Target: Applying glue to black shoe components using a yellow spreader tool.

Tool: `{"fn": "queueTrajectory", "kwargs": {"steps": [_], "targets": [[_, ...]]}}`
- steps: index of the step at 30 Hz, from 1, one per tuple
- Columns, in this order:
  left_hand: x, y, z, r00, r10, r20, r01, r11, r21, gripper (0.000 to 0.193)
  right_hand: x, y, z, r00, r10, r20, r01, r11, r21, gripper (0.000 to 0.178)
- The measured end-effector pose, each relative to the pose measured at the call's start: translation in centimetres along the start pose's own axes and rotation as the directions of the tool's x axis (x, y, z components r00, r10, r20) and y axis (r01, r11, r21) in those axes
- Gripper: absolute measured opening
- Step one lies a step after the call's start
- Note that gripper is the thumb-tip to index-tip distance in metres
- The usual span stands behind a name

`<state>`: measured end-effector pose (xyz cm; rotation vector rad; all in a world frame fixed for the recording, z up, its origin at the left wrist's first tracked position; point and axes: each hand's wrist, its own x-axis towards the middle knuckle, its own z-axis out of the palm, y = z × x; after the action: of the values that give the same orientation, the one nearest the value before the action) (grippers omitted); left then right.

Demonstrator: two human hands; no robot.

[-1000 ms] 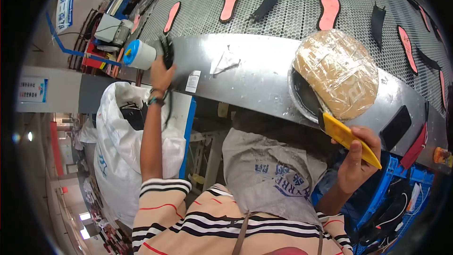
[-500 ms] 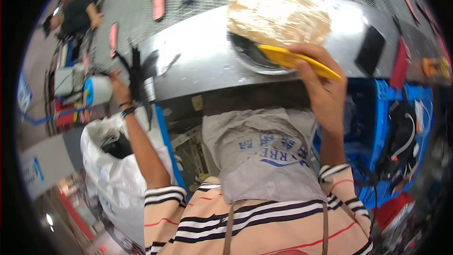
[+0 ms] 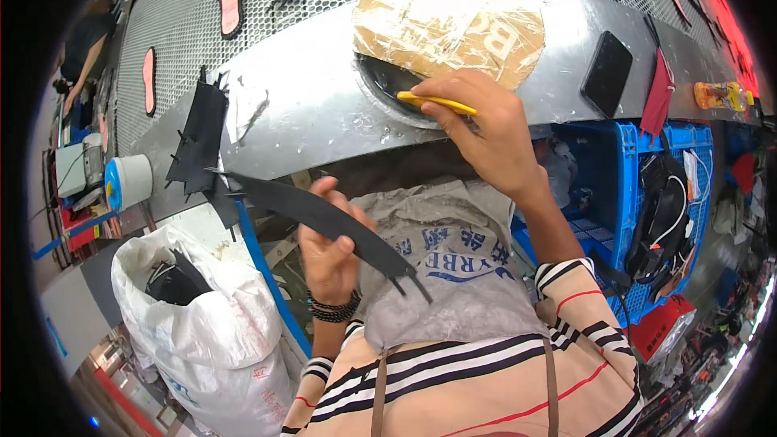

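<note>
My left hand point(image 3: 330, 263) holds a curved black strip point(image 3: 320, 214) between thumb and fingers, in front of my apron. Thin tabs stick out of both ends of the strip. In my right hand point(image 3: 490, 125) is a tool with a flat yellow handle point(image 3: 443, 103), pinched at the rim of a round bowl point(image 3: 382, 81); its working end is hidden. The bowl has a dark inside and stands on the metal ledge. A round cardboard disc point(image 3: 445, 12) wrapped in clear tape covers most of it.
More black strips point(image 3: 198, 137) lie piled on the metal ledge point(image 3: 299, 97) at left. Pink insole-shaped pieces point(image 3: 231, 2) rest on the mesh belt point(image 3: 182, 40) beyond. A phone point(image 3: 607, 73) lies at right, above a blue crate point(image 3: 627, 218). A white sack point(image 3: 202, 332) stands at lower left.
My left hand has come from the pile at far left to the front of my apron, now with a black strip. My right hand has shifted left with the yellow-handled tool, its handle tilting differently.
</note>
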<state>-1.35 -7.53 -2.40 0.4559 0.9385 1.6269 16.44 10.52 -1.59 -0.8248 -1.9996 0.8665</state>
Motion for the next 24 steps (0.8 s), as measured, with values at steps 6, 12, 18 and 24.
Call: {"fn": "queueTrajectory", "kwargs": {"steps": [6, 12, 18, 24], "targets": [[-2.3, 0.3, -2.8, 0.815, -0.423, 0.396, 0.42, 0.902, 0.099, 0.026, 0.4, 0.5, 0.1, 1.0, 0.006, -0.011, -0.006, 1.0, 0.021, 0.016], [-1.1, 2.4, -2.7, 0.983, -0.183, 0.023, 0.157, 0.897, 0.412, 0.046, 0.6, 0.0, 0.4, 0.998, 0.057, -0.03, -0.055, 0.996, 0.072, 0.015], [2.1, 3.0, -0.6, 0.942, 0.174, -0.285, -0.09, 0.954, 0.285, 0.039, 0.8, -0.4, 0.7, 0.996, 0.088, -0.033, -0.083, 0.988, 0.127, 0.014], [3.8, 2.6, -2.2, 0.871, 0.289, -0.396, -0.165, 0.934, 0.318, 0.025, 1.0, 0.0, 0.1, 0.944, 0.33, -0.01, -0.304, 0.88, 0.366, 0.016]]}}
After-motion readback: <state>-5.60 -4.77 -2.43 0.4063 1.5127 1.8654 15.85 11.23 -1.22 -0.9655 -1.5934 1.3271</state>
